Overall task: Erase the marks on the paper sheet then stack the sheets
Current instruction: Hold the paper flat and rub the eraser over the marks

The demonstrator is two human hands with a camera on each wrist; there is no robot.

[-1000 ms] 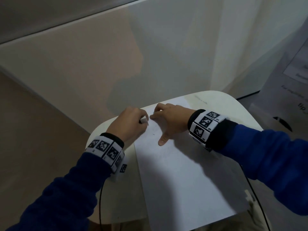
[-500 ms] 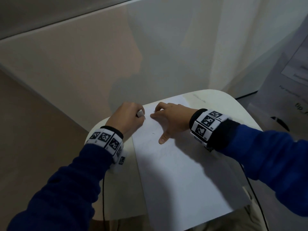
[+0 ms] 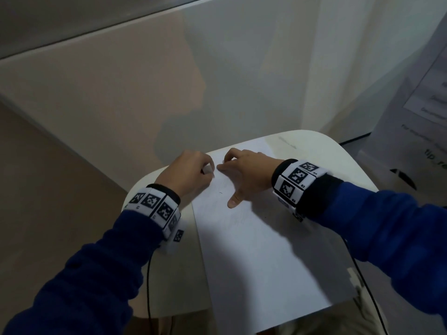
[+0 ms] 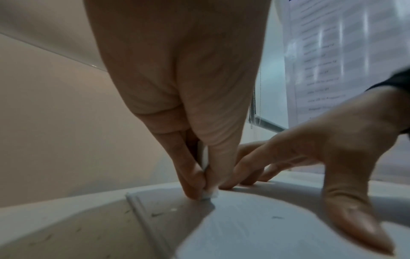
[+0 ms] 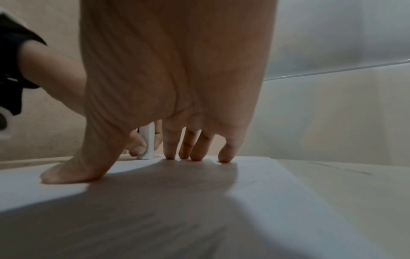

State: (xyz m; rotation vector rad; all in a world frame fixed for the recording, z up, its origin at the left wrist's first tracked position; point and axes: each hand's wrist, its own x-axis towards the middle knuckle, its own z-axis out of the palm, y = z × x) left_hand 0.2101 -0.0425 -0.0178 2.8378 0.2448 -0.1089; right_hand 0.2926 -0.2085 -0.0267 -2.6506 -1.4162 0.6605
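Paper sheet (image 3: 261, 250) lies on the white table (image 3: 338, 155), its near end overhanging the table edge. Head view: left hand (image 3: 186, 175) pinches a white eraser (image 3: 208, 169) at the sheet's far left corner; right hand (image 3: 246, 172) presses just beside it. Left wrist view: eraser tip touches the sheet. Right wrist view: spread fingertips (image 5: 225, 156) and thumb rest flat on the sheet.

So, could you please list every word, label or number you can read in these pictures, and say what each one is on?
"tip_re", cut off by the frame edge: on the white printed sheet at right.
Other lines on that sheet: too blurred to read.
Printed notice in the left wrist view: blurred, unreadable.
Wristband markers: black-and-white patterns, tiny characters unreadable.
Paper sheet on the table: no writing legible.
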